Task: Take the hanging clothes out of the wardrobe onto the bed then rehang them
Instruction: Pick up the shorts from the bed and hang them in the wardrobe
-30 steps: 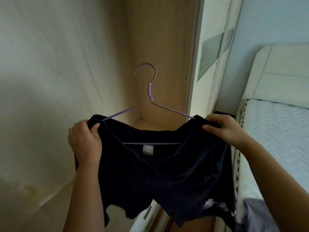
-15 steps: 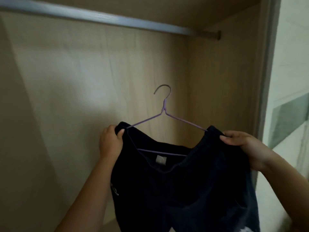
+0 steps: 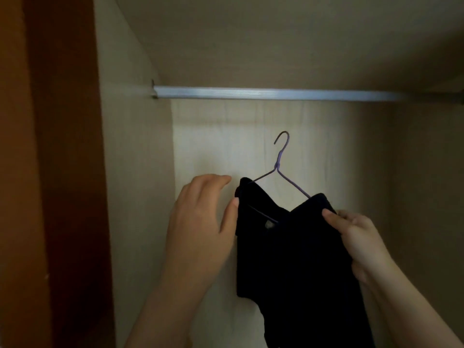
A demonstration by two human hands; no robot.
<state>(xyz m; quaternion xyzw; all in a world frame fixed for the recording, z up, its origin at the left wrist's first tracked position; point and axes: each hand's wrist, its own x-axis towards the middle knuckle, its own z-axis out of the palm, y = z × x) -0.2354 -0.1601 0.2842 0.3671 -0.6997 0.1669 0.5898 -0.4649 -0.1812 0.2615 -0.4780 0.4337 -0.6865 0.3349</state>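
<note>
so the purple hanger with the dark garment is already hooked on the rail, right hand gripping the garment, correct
No: the head view shows the purple hanger with its hook in the air below the rail, not on it. The rest stands: the dark garment hangs on it, gripped by the right hand.

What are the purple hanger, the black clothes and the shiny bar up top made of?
The purple hanger looks like thin wire, probably plastic-coated: slim, smooth, bent into a hook. The black garment is soft cloth: it droops and folds. The rail looks like pale metal, maybe aluminium: ribbed, with a dull shine.
</note>
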